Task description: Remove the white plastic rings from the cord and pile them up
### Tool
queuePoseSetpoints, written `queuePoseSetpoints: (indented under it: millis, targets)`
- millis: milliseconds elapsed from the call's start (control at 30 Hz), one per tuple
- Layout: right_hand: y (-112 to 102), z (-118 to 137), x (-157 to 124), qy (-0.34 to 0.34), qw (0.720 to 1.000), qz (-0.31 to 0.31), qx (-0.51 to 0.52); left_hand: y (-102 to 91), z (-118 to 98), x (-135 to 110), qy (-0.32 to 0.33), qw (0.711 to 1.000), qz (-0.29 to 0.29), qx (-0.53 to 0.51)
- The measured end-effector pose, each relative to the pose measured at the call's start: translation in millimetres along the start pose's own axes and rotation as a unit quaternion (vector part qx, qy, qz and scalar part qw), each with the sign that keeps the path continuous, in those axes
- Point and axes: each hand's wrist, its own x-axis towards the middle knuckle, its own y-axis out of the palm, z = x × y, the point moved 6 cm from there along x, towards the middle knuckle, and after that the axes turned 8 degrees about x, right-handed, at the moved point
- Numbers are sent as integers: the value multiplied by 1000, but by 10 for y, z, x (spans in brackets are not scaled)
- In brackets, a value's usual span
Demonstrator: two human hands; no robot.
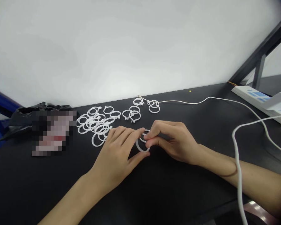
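A white plastic curtain ring (142,150) is held up between my two hands just above the table. My left hand (118,151) grips its left side and underside between thumb and fingertips. From the right, my right hand (170,140) pinches the upper right part with thumb and index finger. A second curved white piece shows inside the ring's outline, and my fingertips hide where the parts meet. Beyond my left hand lies a tangled pile of similar white rings (93,122). A smaller group of white rings (134,115) rests behind my hands.
More white rings (154,107) lie farther back. A black plastic bag (21,120) and a blurred-out item (55,132) are on the left. At the right, a white power strip (255,97) has white cables (236,156), one crossing over my right forearm. A white wall (140,47) bounds the black table (140,200).
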Motion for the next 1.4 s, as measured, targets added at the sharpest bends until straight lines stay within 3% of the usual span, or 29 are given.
queuePoseSetpoints:
  millis: [167, 367, 533, 600, 667, 767, 833, 1200, 1400]
  targets:
    - [8, -135, -17, 60, 997, 7, -48, 8, 67, 7, -14, 999, -1, 39]
    - [99, -277, -65, 115, 968, 121, -189, -76, 552, -39, -191, 966, 3, 174]
    - [195, -319, -101, 107, 954, 193, -205, -145, 795, -90, -280, 936, 3, 215]
    - [202, -324, -98, 96, 956, 192, -199, -130, 728, -71, -260, 944, 0, 203]
    - [201, -324, -92, 83, 961, 185, -190, -72, 571, -38, -197, 965, 10, 170]
    - [193, -303, -80, 59, 969, 169, -169, 59, 286, -27, -85, 989, 61, 107]
    - [185, -277, -74, 44, 973, 158, -161, 123, 152, -47, -43, 991, 96, 81]
    - [165, -95, -52, -29, 949, 175, -261, 87, 116, -43, -39, 992, 87, 79]
    - [152, -155, -50, 32, 981, 130, -138, 55, 73, -26, -30, 996, 61, 51]
